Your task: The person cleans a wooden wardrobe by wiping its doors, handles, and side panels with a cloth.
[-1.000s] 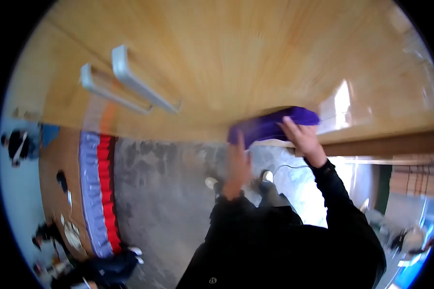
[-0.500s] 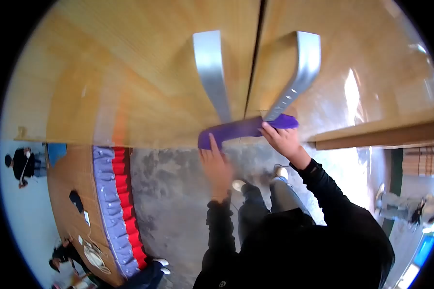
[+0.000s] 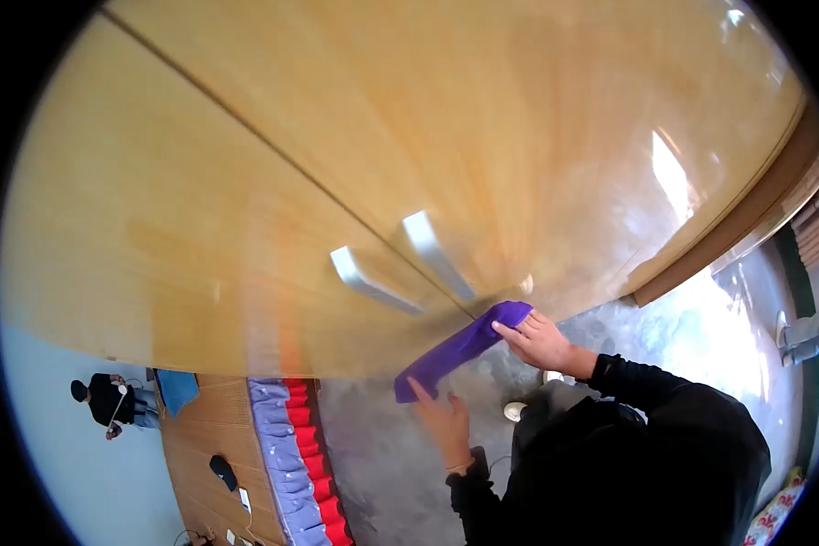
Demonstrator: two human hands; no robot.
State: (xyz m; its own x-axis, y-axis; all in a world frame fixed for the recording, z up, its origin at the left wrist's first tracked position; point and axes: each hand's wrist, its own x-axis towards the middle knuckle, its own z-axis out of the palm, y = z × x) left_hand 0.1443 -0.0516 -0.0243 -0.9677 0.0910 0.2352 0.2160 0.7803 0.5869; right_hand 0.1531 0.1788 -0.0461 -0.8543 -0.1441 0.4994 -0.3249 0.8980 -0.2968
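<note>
A folded purple cloth (image 3: 462,355) stretches between my two hands, just below the metal handles of a wooden double-door cabinet. My right hand (image 3: 544,344) grips its upper right end, thumb on the near side. At the lower left end, my left hand (image 3: 444,428) has a finger laid over the cloth and its thumb standing away; its other fingers are partly hidden and slightly blurred. Above the cloth, the left handle (image 3: 373,284) and right handle (image 3: 437,255) jut from the door fronts (image 3: 519,182), either side of the dark seam.
Grey concrete floor (image 3: 364,446) lies beneath me. To the left stands a wooden platform (image 3: 196,437) with a purple and red ruffled edge (image 3: 287,455), a dark cap (image 3: 222,472) and a white device with a cable. Another person (image 3: 114,400) stands beyond it.
My view has turned and shifted, so the cabinet seam now runs diagonally and the handles look smaller. The purple cloth, still between both hands, now slants up to the right.
</note>
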